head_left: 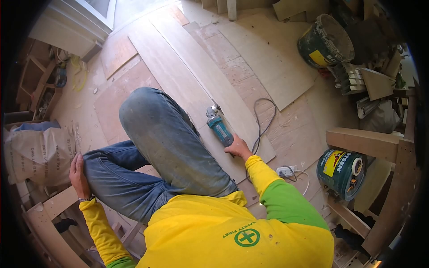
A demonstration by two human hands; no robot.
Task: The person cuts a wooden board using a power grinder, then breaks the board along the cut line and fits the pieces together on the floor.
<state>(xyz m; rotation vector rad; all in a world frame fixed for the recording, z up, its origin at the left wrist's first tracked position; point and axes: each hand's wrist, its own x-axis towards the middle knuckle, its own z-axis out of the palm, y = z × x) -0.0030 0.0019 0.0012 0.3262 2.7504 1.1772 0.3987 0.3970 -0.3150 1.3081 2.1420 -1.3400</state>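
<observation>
My right hand is wrapped round the rear end of a teal power tool, whose metal head points away from me. The tool rests on a long pale board with a dark lengthwise line. A dark cord loops to the right of the tool. My left hand lies against my left knee, with its fingers extended and nothing visible in it.
At the right stand a dirty bucket and a green bucket beside a wooden frame. A white power strip lies near my right sleeve. Paper sacks sit at the left.
</observation>
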